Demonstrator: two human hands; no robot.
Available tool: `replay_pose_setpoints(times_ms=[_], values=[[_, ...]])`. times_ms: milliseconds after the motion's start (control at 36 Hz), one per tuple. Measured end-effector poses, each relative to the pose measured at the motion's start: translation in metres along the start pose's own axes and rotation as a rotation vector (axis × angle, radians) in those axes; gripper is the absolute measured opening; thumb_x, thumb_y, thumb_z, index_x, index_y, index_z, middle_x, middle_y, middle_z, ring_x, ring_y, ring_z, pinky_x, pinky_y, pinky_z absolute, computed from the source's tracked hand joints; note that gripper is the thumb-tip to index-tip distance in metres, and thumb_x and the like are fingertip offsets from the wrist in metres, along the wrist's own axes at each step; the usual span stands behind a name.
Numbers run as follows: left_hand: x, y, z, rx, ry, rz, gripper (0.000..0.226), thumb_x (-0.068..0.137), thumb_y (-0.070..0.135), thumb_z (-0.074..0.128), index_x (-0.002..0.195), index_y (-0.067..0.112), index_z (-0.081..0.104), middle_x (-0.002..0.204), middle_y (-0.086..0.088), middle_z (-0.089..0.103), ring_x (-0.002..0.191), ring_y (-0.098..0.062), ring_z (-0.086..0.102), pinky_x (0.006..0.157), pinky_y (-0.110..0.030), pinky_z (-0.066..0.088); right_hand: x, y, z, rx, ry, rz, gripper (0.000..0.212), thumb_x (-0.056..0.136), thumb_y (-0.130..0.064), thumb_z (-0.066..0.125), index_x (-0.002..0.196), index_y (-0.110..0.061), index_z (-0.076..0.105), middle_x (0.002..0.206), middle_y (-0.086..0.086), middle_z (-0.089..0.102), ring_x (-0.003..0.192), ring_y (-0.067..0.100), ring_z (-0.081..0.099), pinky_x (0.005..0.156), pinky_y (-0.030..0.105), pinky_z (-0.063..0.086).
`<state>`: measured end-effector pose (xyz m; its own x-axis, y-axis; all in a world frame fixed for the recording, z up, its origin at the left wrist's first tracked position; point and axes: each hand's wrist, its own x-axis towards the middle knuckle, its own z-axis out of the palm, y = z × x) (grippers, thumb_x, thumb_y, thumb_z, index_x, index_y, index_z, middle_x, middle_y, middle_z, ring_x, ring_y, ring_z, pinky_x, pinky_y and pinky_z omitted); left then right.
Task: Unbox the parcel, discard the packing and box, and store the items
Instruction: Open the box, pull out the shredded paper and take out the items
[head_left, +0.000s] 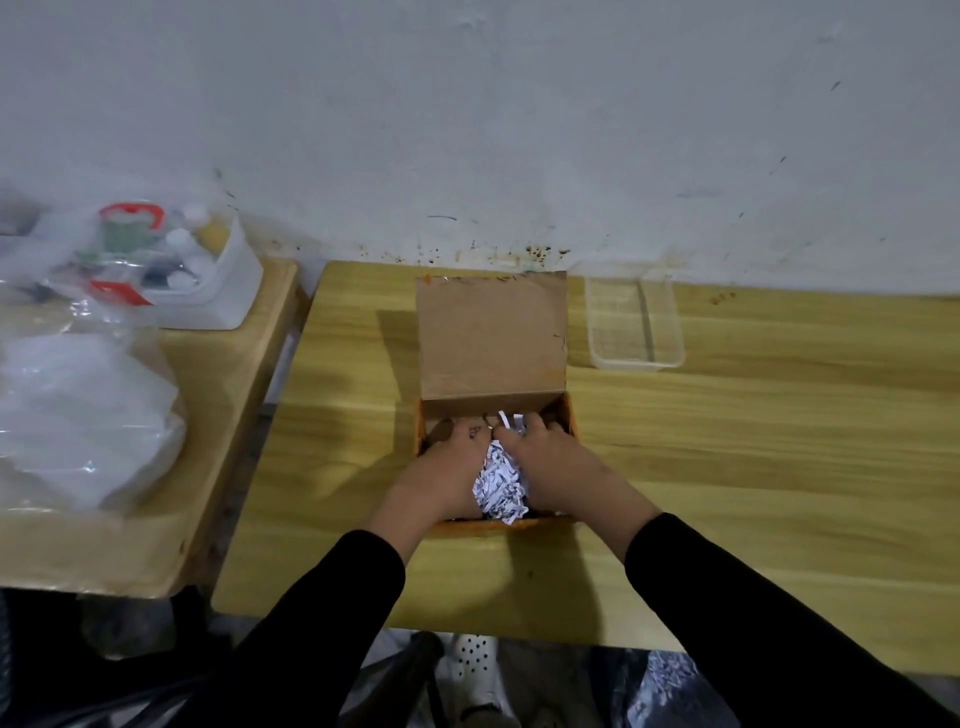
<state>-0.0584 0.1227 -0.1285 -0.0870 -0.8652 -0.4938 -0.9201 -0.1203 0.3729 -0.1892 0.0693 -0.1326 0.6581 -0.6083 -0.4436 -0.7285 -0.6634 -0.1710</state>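
Note:
A brown cardboard box (492, 338) stands open in the middle of the wooden table (753, 441), its lid flap raised toward the wall. Inside lies a wad of shredded white paper packing (500, 486). Both of my hands are down in the box. My left hand (447, 462) presses against the left side of the wad, and my right hand (550, 462) closes around its right side, fingers curled over the top. Whatever lies under the paper is hidden.
A clear plastic tray (635, 325) sits right of the box by the wall. On a side table (223, 415) at the left are a white bin of bottles (208, 280) and clear plastic bags (78, 415). Shredded paper in a bag (670, 680) lies below the table edge.

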Motion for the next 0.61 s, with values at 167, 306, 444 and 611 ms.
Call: replay_pose_setpoints(times_ms=[167,306,444,611], values=[[-0.001,0.001,0.000,-0.033,0.009,-0.006,0.073,0.074,0.036,0.071,0.134,0.017,0.036,0.135,-0.012,0.035,0.117,-0.032,0.051,0.097,-0.039,0.045,-0.001,0.001,0.008,0.052,0.055,0.023,0.061,0.083,-0.020,0.056,0.137,-0.015,0.029,0.135,0.023,0.040,0.107,0.041,0.055,0.087,0.042,0.048],[-0.003,0.002,-0.002,-0.030,0.031,-0.062,0.074,0.069,0.023,0.075,0.132,0.016,0.037,0.127,-0.012,0.037,0.112,-0.037,0.053,0.095,-0.042,0.046,-0.006,0.000,0.004,0.179,0.100,0.061,0.054,0.082,-0.016,0.054,0.133,-0.014,0.036,0.125,0.022,0.049,0.104,0.041,0.057,0.084,0.041,0.049],[-0.006,0.008,0.000,-0.010,0.093,-0.080,0.077,0.069,0.009,0.075,0.134,0.016,0.034,0.127,-0.011,0.035,0.109,-0.036,0.053,0.085,-0.040,0.046,-0.012,-0.002,0.010,0.275,0.185,0.099,0.048,0.081,-0.021,0.057,0.125,-0.017,0.040,0.118,0.018,0.052,0.104,0.038,0.056,0.083,0.040,0.049],[-0.008,0.013,0.000,-0.036,0.150,-0.063,0.082,0.070,0.002,0.072,0.139,0.018,0.029,0.132,-0.011,0.032,0.110,-0.035,0.051,0.084,-0.039,0.045,-0.020,0.000,0.009,0.281,0.256,0.136,0.062,0.081,-0.009,0.056,0.137,-0.019,0.032,0.127,0.020,0.046,0.107,0.040,0.054,0.086,0.040,0.048]])
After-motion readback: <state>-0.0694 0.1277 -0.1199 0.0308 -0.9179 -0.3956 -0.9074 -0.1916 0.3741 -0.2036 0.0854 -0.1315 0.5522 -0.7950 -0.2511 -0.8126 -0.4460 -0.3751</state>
